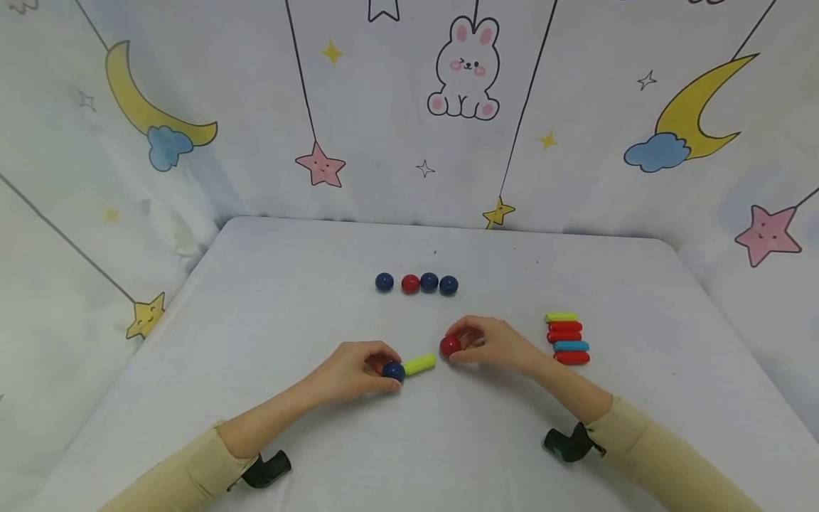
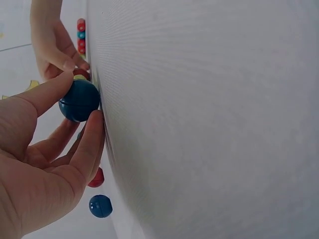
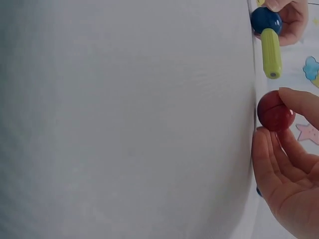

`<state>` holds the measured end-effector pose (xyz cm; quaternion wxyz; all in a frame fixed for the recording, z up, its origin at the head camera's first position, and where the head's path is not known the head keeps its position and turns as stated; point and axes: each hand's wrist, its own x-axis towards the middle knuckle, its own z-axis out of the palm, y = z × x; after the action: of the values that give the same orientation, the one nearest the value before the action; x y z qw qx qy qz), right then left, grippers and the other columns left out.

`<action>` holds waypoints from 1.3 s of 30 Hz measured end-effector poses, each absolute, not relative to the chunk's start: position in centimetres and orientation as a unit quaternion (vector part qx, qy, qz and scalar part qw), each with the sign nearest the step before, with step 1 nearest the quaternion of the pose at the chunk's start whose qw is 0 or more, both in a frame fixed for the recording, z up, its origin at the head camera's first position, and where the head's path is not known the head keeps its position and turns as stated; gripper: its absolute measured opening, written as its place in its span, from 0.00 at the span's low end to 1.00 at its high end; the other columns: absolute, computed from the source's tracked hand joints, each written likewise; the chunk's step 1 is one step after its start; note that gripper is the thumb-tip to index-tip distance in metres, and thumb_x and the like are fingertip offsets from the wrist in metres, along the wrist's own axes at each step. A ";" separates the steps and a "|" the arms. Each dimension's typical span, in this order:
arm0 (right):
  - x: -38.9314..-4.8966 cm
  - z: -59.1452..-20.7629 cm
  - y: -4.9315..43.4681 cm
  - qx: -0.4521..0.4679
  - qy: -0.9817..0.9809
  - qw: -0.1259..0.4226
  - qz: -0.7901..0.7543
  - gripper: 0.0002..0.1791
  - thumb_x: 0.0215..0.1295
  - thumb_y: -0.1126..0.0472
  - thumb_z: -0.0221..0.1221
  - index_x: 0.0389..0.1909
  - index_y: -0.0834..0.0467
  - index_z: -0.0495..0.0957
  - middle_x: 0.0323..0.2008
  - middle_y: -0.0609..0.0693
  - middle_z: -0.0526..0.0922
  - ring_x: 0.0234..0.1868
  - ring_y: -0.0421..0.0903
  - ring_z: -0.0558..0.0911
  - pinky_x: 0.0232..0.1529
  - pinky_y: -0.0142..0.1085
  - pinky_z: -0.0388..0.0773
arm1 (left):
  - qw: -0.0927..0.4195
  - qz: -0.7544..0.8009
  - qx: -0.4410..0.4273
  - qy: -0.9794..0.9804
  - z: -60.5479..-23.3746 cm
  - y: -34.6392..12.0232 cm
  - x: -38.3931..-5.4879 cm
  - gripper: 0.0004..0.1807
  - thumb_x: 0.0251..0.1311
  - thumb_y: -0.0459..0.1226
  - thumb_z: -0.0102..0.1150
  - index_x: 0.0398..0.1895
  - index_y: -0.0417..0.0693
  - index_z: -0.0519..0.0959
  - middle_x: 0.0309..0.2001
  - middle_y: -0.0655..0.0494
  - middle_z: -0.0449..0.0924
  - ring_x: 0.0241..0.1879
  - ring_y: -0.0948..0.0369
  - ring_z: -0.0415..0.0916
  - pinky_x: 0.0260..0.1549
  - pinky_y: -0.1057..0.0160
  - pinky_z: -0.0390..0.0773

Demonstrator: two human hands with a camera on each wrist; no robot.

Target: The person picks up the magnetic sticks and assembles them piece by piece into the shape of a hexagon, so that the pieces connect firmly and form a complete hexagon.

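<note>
My left hand (image 1: 358, 370) pinches a dark blue ball (image 1: 393, 371) between thumb and fingers, low over the table. From the ball's right side sticks a yellow-green rod (image 1: 419, 365), its free end pointing toward my other hand. In the right wrist view the rod (image 3: 271, 54) meets the blue ball (image 3: 266, 20), and a small dark spot shows in its end face. A red ball (image 1: 451, 346) is held between the thumb and fingers of my right hand (image 1: 489, 343). A short gap separates this red ball (image 3: 275, 110) from the rod's free end.
Behind the hands stands a row of balls: a blue ball (image 1: 384, 282), a red ball (image 1: 410, 284) and two more blue ones (image 1: 439, 284). To the right lies a stack of rods, including a blue rod (image 1: 571, 346) and several red rods (image 1: 565, 326). A white cloth covers the table (image 1: 288, 284).
</note>
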<state>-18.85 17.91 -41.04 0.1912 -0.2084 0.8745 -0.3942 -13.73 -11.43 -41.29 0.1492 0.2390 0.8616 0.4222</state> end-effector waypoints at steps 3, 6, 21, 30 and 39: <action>-18.6 -41.1 17.8 -0.213 0.872 0.193 -0.396 0.20 0.58 0.56 0.69 0.50 0.54 0.78 0.40 0.45 0.81 0.42 0.46 0.78 0.45 0.38 0.79 | 0.149 0.423 0.237 0.862 -41.3 -11.4 -13.7 0.18 0.53 0.41 0.73 0.46 0.48 0.81 0.35 0.61 0.77 0.36 0.61 0.75 0.36 0.69 0.78; -18.4 -41.1 17.6 -0.214 0.870 0.196 -0.399 0.19 0.58 0.56 0.69 0.50 0.54 0.78 0.40 0.46 0.81 0.42 0.45 0.78 0.45 0.37 0.79 | 0.150 0.423 0.235 0.862 -41.3 -11.4 -13.8 0.18 0.53 0.41 0.73 0.46 0.48 0.81 0.35 0.61 0.77 0.36 0.61 0.74 0.36 0.69 0.78; -17.8 -41.1 17.0 -0.225 0.863 0.201 -0.405 0.18 0.59 0.58 0.68 0.49 0.54 0.78 0.41 0.46 0.81 0.42 0.45 0.79 0.46 0.36 0.79 | 0.158 0.429 0.235 0.858 -41.4 -11.3 -13.8 0.18 0.54 0.40 0.72 0.47 0.47 0.80 0.36 0.60 0.77 0.37 0.62 0.75 0.37 0.70 0.78; -17.8 -41.1 17.2 -0.225 0.862 0.199 -0.410 0.18 0.59 0.58 0.68 0.49 0.55 0.78 0.41 0.46 0.81 0.41 0.45 0.79 0.46 0.36 0.79 | 0.147 0.408 0.253 0.865 -40.9 -9.6 -15.0 0.19 0.57 0.48 0.68 0.46 0.47 0.81 0.35 0.63 0.79 0.36 0.64 0.76 0.37 0.67 0.78; -17.7 -41.1 17.4 -0.221 0.855 0.209 -0.419 0.20 0.59 0.59 0.68 0.51 0.56 0.77 0.42 0.48 0.82 0.42 0.45 0.81 0.46 0.36 0.80 | 0.173 0.395 0.273 0.860 -41.1 -6.4 -17.2 0.22 0.58 0.45 0.67 0.52 0.44 0.78 0.36 0.60 0.80 0.33 0.64 0.76 0.35 0.67 0.77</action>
<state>-17.67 17.44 -41.07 0.2088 -0.2211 0.8553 -0.4195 -17.23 -6.35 -41.08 0.1730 0.2728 0.8599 0.3952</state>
